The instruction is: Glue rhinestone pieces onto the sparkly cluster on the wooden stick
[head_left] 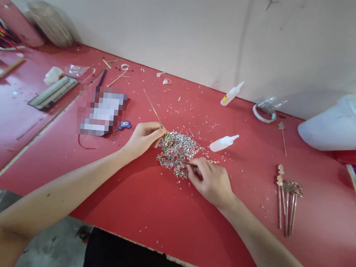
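Observation:
A pile of small shiny rhinestones (179,148) lies spread on the red table (159,202). At its upper left edge, my left hand (148,137) pinches a thin metal hairpin (152,105), whose long stem points up and away to the left. The pin's near end is partly hidden by my fingers. On the pile's right side my right hand (210,178) is closed round tweezers (190,164), their tips among the stones. Whether the tips hold a stone is too small to tell. A white glue bottle (222,143) lies just beyond my right hand.
Several finished-looking hairpins (289,201) lie at the right. Farther back are a second glue bottle (231,94), a white ring (263,114) and a white bucket (331,126). Leftward are a blurred-out object (103,112), a flat case (53,93) and a pink bottle (15,15).

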Demonstrator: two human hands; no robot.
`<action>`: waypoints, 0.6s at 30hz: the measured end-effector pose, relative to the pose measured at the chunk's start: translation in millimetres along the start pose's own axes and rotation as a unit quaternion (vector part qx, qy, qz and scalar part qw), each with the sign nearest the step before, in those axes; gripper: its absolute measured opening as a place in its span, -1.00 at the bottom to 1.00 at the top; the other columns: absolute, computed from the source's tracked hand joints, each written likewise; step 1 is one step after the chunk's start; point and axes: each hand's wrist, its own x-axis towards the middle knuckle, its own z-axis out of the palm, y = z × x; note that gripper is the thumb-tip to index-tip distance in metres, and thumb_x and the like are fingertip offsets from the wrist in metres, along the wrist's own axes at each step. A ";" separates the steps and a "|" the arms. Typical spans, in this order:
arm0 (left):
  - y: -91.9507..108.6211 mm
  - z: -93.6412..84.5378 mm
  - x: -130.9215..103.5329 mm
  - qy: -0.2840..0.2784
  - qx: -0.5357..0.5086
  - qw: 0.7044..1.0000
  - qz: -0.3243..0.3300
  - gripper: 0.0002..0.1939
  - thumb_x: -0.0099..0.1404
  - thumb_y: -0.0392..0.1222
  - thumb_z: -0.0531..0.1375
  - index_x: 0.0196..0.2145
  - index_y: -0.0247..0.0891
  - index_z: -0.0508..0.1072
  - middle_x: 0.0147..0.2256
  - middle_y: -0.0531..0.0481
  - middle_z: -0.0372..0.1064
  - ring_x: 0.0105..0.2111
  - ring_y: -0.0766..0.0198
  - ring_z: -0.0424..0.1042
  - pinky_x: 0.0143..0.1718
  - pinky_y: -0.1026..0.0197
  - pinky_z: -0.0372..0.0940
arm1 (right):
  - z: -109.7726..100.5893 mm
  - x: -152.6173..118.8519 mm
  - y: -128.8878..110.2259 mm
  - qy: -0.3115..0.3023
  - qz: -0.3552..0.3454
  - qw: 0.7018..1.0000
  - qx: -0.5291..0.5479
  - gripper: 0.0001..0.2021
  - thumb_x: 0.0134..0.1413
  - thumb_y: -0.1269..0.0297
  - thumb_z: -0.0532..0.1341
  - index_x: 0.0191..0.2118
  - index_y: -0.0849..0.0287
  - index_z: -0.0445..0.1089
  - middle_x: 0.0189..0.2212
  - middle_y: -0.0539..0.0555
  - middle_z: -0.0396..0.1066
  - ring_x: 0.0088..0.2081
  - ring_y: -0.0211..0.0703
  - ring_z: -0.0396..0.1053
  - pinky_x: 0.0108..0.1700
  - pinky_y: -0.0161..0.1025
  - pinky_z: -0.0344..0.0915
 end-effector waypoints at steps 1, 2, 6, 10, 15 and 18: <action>-0.1 -0.1 -0.2 -0.001 0.002 1.000 0.001 -0.71 0.30 -0.19 0.10 -0.56 -0.28 0.37 -0.71 0.12 0.16 -0.62 0.40 0.18 -0.48 0.27 0.12 | -0.2 -0.3 -0.1 0.006 0.003 1.000 0.004 -0.86 0.21 0.31 0.09 -0.29 0.18 0.38 -0.54 -0.02 0.46 -0.58 -0.34 0.36 -0.53 -0.36 0.11; -0.1 0.0 -0.3 -0.003 0.004 1.000 0.002 -0.71 0.30 -0.19 0.10 -0.56 -0.28 0.37 -0.70 0.12 0.17 -0.62 0.40 0.18 -0.48 0.27 0.12 | -0.4 -0.5 0.6 0.017 0.021 1.000 0.003 -0.85 0.22 0.30 0.09 -0.29 0.17 0.38 -0.56 -0.03 0.46 -0.59 -0.35 0.35 -0.54 -0.37 0.11; 0.6 0.4 -0.7 0.000 0.000 1.000 -0.003 -0.73 0.28 -0.19 0.11 -0.56 -0.29 0.38 -0.69 0.11 0.19 -0.64 0.41 0.17 -0.52 0.28 0.09 | -0.8 0.8 8.7 0.045 0.080 0.996 -0.020 -0.84 0.22 0.27 0.09 -0.30 0.18 0.37 -0.58 -0.03 0.45 -0.61 -0.32 0.35 -0.55 -0.36 0.10; 1.7 -0.3 -0.4 0.013 0.000 1.000 -0.005 -0.76 0.26 -0.19 0.13 -0.55 -0.29 0.39 -0.70 0.12 0.19 -0.66 0.42 0.17 -0.53 0.28 0.09 | 0.2 2.4 12.2 -0.011 -0.010 1.000 -0.016 -0.84 0.23 0.31 0.07 -0.30 0.18 0.36 -0.54 -0.01 0.47 -0.59 -0.30 0.38 -0.55 -0.33 0.08; 2.1 -1.9 -0.6 0.020 0.004 1.000 -0.005 -0.76 0.24 -0.20 0.12 -0.56 -0.29 0.38 -0.71 0.12 0.18 -0.65 0.41 0.17 -0.51 0.28 0.11 | 2.0 2.8 12.2 0.024 0.020 0.999 -0.007 -0.86 0.25 0.30 0.08 -0.23 0.20 0.36 -0.50 0.01 0.50 -0.56 -0.28 0.41 -0.56 -0.34 0.09; 2.4 -1.4 -0.5 0.016 -0.004 1.000 -0.010 -0.77 0.23 -0.19 0.13 -0.56 -0.30 0.39 -0.71 0.12 0.18 -0.66 0.41 0.16 -0.53 0.28 0.10 | 2.9 3.3 13.2 0.018 0.025 0.999 -0.009 -0.86 0.25 0.29 0.08 -0.23 0.20 0.36 -0.48 0.02 0.51 -0.55 -0.27 0.43 -0.56 -0.35 0.10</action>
